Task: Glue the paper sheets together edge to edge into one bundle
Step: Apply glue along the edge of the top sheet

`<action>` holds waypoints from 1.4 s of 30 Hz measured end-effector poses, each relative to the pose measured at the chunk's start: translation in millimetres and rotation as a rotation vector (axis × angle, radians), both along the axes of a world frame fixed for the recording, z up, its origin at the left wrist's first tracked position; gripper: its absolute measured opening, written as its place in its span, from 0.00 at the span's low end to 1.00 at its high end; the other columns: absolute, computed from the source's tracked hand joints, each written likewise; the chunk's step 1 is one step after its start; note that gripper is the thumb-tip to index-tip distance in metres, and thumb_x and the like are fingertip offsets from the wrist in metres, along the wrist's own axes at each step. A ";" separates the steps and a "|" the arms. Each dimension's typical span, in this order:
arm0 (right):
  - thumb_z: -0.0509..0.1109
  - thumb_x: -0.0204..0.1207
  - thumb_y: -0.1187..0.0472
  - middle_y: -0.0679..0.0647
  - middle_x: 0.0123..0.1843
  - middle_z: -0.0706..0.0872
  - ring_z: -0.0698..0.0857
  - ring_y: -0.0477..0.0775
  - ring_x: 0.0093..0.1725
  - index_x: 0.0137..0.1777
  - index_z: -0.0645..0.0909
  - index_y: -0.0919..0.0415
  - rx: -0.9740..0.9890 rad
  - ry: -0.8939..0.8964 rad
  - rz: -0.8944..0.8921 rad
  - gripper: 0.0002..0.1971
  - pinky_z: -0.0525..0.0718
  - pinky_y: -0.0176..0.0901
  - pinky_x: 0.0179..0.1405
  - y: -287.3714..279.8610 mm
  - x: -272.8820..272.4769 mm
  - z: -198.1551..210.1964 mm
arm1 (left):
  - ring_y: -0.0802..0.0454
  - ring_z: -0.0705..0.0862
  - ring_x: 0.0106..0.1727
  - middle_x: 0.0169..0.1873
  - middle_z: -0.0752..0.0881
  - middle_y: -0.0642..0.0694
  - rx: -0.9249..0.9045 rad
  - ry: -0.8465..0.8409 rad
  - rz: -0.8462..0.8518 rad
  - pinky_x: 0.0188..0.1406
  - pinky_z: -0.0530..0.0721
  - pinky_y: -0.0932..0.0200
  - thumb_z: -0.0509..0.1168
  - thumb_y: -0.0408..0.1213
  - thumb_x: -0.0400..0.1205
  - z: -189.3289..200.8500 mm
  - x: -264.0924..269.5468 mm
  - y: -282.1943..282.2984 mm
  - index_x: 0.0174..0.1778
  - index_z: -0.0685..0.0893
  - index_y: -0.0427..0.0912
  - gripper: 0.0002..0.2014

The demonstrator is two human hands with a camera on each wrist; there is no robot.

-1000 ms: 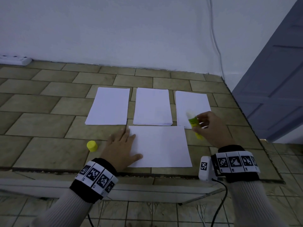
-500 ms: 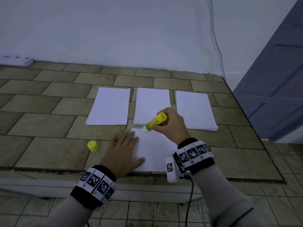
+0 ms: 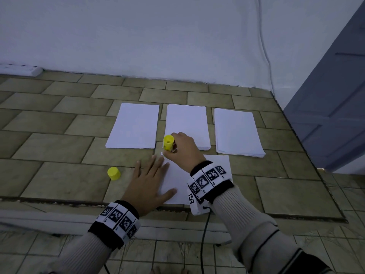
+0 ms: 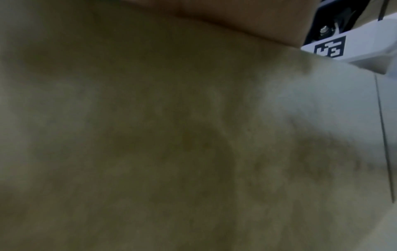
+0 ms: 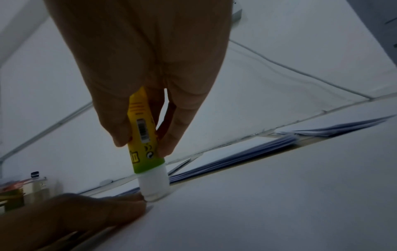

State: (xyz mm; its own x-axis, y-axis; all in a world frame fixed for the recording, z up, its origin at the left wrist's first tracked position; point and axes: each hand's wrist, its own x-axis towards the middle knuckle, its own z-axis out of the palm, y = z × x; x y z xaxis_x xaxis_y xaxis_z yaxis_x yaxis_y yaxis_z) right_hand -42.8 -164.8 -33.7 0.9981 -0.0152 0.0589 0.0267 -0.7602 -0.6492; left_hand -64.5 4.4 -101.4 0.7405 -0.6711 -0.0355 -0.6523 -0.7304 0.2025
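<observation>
A single white sheet point(image 3: 215, 165) lies nearest me on the tiled floor. My right hand point(image 3: 182, 148) grips a yellow glue stick point(image 3: 168, 142) upright, its white tip point(image 5: 154, 186) pressed on the sheet's far left corner. My left hand point(image 3: 148, 180) lies flat with straight fingers on the sheet's left edge, fingertips point(image 5: 128, 201) right beside the glue tip. Three white paper stacks lie behind: left point(image 3: 134, 125), middle point(image 3: 186, 119), right point(image 3: 237, 132). The left wrist view shows only blurred floor.
The glue's yellow cap point(image 3: 114, 173) stands on the floor left of my left hand. A white power strip point(image 3: 21, 69) lies at the wall, far left. A cable point(image 3: 263, 42) runs down the wall. A grey-blue door point(image 3: 335, 95) stands at right.
My right hand carried the glue stick from the sheet's right side leftward to its far left corner and set it upright, tip down. The left hand stayed flat on the sheet.
</observation>
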 end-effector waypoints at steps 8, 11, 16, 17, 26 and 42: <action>0.73 0.73 0.60 0.58 0.45 0.78 0.75 0.55 0.44 0.44 0.72 0.61 -0.059 0.039 -0.038 0.11 0.70 0.42 0.42 -10.5 -2.2 4.6 | 0.50 0.41 0.86 0.86 0.47 0.48 0.002 -0.004 0.005 0.82 0.38 0.34 0.29 0.78 0.74 -3.0 0.0 2.4 0.85 0.56 0.47 0.51; 0.73 0.72 0.62 0.60 0.45 0.81 0.78 0.58 0.44 0.42 0.73 0.61 -0.046 0.058 -0.085 0.10 0.75 0.45 0.41 -29.2 -10.7 5.9 | 0.51 0.40 0.86 0.86 0.47 0.49 -0.012 -0.005 0.012 0.82 0.38 0.35 0.30 0.78 0.73 -2.3 0.0 2.2 0.85 0.56 0.48 0.51; 0.70 0.72 0.64 0.66 0.38 0.84 0.82 0.65 0.40 0.37 0.76 0.71 -0.025 -0.005 -0.184 0.10 0.80 0.52 0.42 -74.5 -36.5 4.1 | 0.52 0.40 0.86 0.86 0.46 0.50 -0.007 -0.009 0.015 0.83 0.39 0.35 0.28 0.78 0.73 -3.4 -0.1 2.1 0.86 0.56 0.48 0.51; 0.70 0.73 0.64 0.66 0.37 0.84 0.82 0.66 0.40 0.37 0.76 0.72 -0.036 -0.013 -0.206 0.10 0.80 0.52 0.42 -84.0 -41.8 4.2 | 0.52 0.40 0.86 0.86 0.46 0.50 -0.010 -0.011 0.014 0.83 0.39 0.35 0.29 0.78 0.74 -4.5 0.2 2.4 0.86 0.56 0.48 0.51; 0.73 0.73 0.62 0.61 0.40 0.86 0.84 0.59 0.41 0.43 0.80 0.69 -0.119 0.008 -0.371 0.08 0.73 0.42 0.39 -138.2 -67.2 5.0 | 0.52 0.39 0.86 0.85 0.44 0.50 0.002 -0.004 0.008 0.82 0.40 0.33 0.33 0.80 0.72 -6.0 0.3 3.3 0.86 0.54 0.47 0.53; 0.73 0.74 0.64 0.56 0.43 0.83 0.84 0.53 0.43 0.41 0.78 0.60 0.157 -0.044 0.076 0.06 0.85 0.52 0.47 -14.8 -60.8 7.6 | 0.51 0.43 0.85 0.85 0.47 0.46 -0.002 -0.027 0.024 0.82 0.45 0.33 0.40 0.81 0.72 -3.4 -1.1 1.8 0.86 0.50 0.40 0.56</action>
State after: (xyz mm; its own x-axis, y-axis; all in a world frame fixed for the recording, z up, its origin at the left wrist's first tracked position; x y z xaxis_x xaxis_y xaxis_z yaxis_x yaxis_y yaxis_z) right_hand -103.6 -179.6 -26.1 0.9933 0.0482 0.1049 0.1112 -0.6440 -0.7569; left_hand -65.6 6.2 -104.8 0.7572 -0.6531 -0.0137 -0.6398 -0.7457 0.1862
